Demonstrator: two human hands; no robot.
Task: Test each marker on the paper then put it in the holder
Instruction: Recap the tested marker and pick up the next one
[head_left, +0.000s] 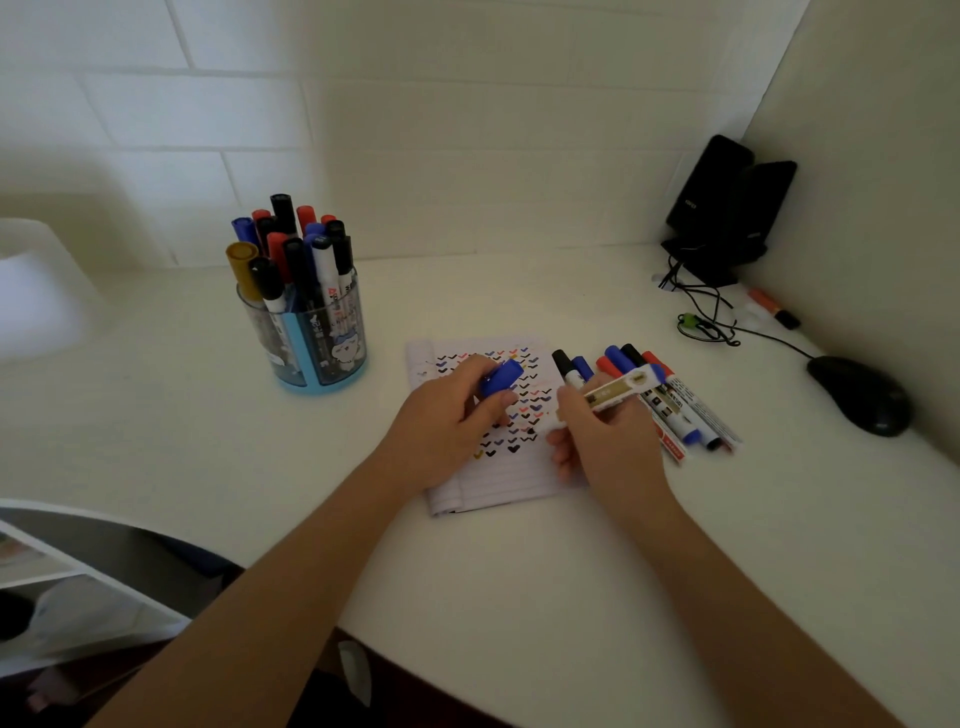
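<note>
White worktop (519, 571) in a tiled corner, with speakers (722, 208), a mouse (857, 395) and an orange highlighter (774, 306) off to the right.

Left grip (447, 415): fingers curled round a blue cap (501, 376), held over the paper (498, 483).

Right grip (608, 441): pinching the uncapped marker (621, 387) (gold-and-white label), nib end angled down at the right edge of the check marks. Can't tell if the nib is actually touching the sheet.

Progress: well past halfway, I'd say. The holder (332, 353), far left of the paper, is already packed with capped markers (291, 244) in black, red, blue and one gold. The paper carries rows of small ticks in several colours, with only the bottom lines bare.

Left to do: mark with this one, recap, drop it in the holder. Then the loose pile (680, 410) just right of the paper, a handful of red, blue and black ones, all capped. Holder looks tight, so fitting the last few may be fiddly.
</note>
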